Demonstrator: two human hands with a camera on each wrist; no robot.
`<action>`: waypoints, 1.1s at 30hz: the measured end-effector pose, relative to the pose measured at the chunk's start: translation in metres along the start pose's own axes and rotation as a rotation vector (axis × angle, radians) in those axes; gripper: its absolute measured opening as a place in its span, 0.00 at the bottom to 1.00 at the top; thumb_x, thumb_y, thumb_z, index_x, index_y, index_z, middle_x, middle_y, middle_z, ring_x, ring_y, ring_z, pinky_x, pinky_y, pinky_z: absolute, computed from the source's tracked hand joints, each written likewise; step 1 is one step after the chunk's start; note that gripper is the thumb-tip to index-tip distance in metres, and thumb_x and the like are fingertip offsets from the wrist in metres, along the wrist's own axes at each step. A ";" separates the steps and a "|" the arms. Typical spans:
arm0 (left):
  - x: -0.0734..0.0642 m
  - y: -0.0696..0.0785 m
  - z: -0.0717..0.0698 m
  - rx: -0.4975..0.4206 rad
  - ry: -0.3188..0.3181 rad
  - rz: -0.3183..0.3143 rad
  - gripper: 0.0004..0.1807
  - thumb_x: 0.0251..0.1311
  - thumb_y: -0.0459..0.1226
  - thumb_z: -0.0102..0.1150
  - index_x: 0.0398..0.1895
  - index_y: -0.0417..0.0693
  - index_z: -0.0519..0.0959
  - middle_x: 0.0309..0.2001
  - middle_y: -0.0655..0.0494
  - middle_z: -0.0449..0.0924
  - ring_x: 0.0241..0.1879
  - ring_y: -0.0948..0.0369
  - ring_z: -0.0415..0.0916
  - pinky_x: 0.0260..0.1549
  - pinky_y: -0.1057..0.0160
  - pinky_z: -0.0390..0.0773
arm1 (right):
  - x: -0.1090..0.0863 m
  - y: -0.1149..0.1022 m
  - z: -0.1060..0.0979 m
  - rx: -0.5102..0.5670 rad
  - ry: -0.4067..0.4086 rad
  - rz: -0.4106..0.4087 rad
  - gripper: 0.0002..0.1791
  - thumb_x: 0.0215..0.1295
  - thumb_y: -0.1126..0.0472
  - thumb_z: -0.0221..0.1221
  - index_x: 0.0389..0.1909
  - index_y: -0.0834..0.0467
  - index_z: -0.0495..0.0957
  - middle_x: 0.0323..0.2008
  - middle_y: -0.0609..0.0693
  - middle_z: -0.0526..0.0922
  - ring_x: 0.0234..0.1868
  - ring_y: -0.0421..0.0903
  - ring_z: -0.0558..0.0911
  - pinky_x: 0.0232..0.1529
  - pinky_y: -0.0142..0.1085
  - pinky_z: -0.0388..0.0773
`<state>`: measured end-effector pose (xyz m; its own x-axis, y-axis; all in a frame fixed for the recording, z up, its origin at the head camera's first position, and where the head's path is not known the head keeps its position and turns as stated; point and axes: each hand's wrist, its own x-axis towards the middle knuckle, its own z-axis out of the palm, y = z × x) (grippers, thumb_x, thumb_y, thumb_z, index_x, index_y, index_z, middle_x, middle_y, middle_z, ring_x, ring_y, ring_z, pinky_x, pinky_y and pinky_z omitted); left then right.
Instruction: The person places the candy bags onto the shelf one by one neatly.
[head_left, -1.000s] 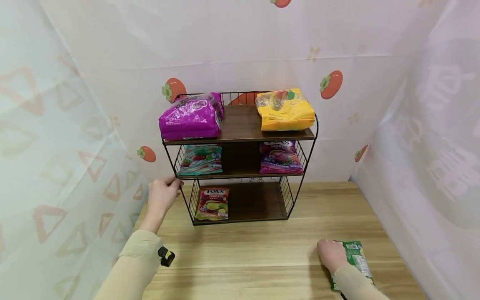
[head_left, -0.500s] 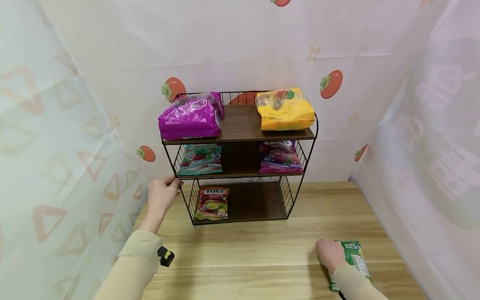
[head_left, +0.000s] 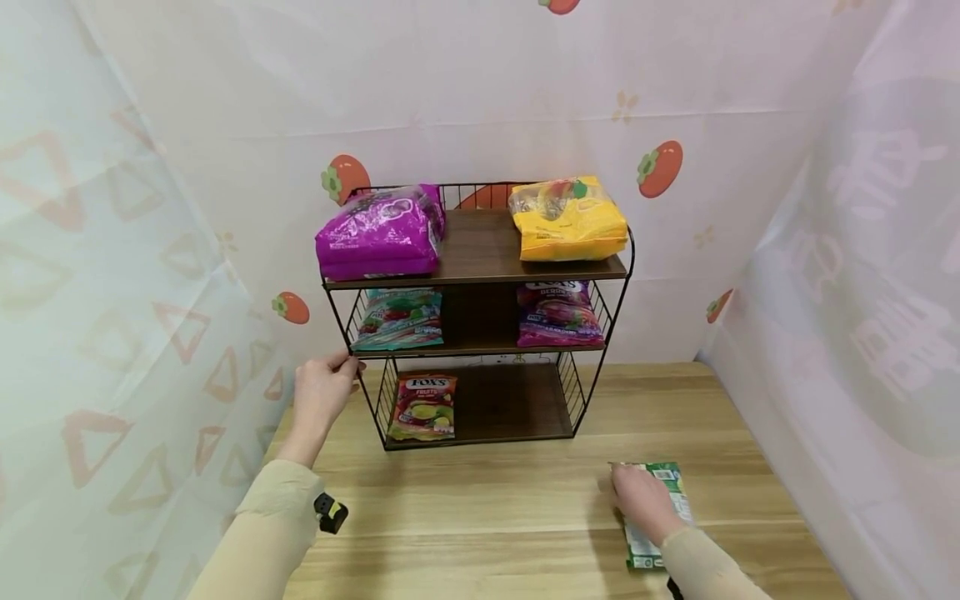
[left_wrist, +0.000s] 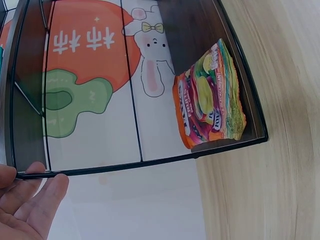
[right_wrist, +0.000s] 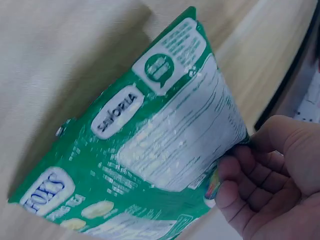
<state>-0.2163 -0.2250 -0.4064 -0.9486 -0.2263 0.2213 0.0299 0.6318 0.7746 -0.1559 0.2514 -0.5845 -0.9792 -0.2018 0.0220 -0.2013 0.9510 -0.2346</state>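
My left hand [head_left: 321, 396] grips the black wire frame of a three-tier shelf [head_left: 510, 400] at its left side, near the middle board. In the left wrist view, fingers and thumb pinch the thin rod. At the lower right, my right hand [head_left: 647, 502] pinches the edge of a green FOX'S candy bag [head_left: 678, 498]. The right wrist view shows the printed back of this bag [right_wrist: 175, 135], with the thumb and curled fingers closed on one edge. An orange-red FOX'S Fruits bag [head_left: 424, 408] stands at the left of the bottom board.
A purple bag [head_left: 382, 237] and a yellow bag [head_left: 570, 225] lie on the top board. The middle board carries a teal bag [head_left: 401, 321] and a berry-purple bag [head_left: 558, 317]. Printed cloth walls [head_left: 480, 83] surround the wooden table [head_left: 465, 517].
My right hand has moved left and slightly forward with the green candy bag, showing more of its back. The left hand keeps its grip on the frame.
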 end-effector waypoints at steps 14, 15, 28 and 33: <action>0.000 -0.001 0.000 -0.001 -0.003 -0.001 0.18 0.76 0.37 0.48 0.50 0.37 0.87 0.42 0.39 0.89 0.39 0.46 0.88 0.32 0.67 0.86 | 0.015 -0.029 -0.032 0.151 0.089 -0.025 0.12 0.65 0.70 0.61 0.25 0.55 0.70 0.20 0.46 0.69 0.20 0.41 0.66 0.18 0.34 0.63; 0.000 -0.001 0.000 -0.001 -0.001 -0.001 0.18 0.76 0.37 0.48 0.49 0.37 0.87 0.42 0.39 0.89 0.39 0.46 0.88 0.32 0.66 0.86 | 0.016 -0.029 -0.034 0.170 0.100 -0.025 0.12 0.65 0.70 0.60 0.26 0.55 0.71 0.20 0.45 0.69 0.20 0.40 0.66 0.18 0.33 0.63; 0.001 0.001 0.000 0.007 -0.006 -0.002 0.18 0.76 0.37 0.48 0.48 0.36 0.87 0.43 0.39 0.88 0.39 0.45 0.88 0.33 0.64 0.86 | 0.027 -0.016 -0.058 0.435 0.284 -0.114 0.02 0.68 0.71 0.61 0.34 0.64 0.79 0.25 0.48 0.79 0.24 0.37 0.74 0.23 0.31 0.74; 0.001 0.001 -0.001 0.001 -0.015 -0.007 0.19 0.77 0.37 0.48 0.49 0.35 0.87 0.44 0.39 0.88 0.40 0.45 0.88 0.34 0.64 0.86 | 0.024 0.001 -0.056 0.578 0.277 -0.025 0.04 0.73 0.70 0.58 0.41 0.67 0.79 0.29 0.50 0.82 0.28 0.41 0.81 0.27 0.30 0.79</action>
<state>-0.2169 -0.2252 -0.4048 -0.9534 -0.2193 0.2072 0.0234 0.6310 0.7755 -0.1810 0.2610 -0.5304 -0.9604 -0.0813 0.2663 -0.2535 0.6515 -0.7151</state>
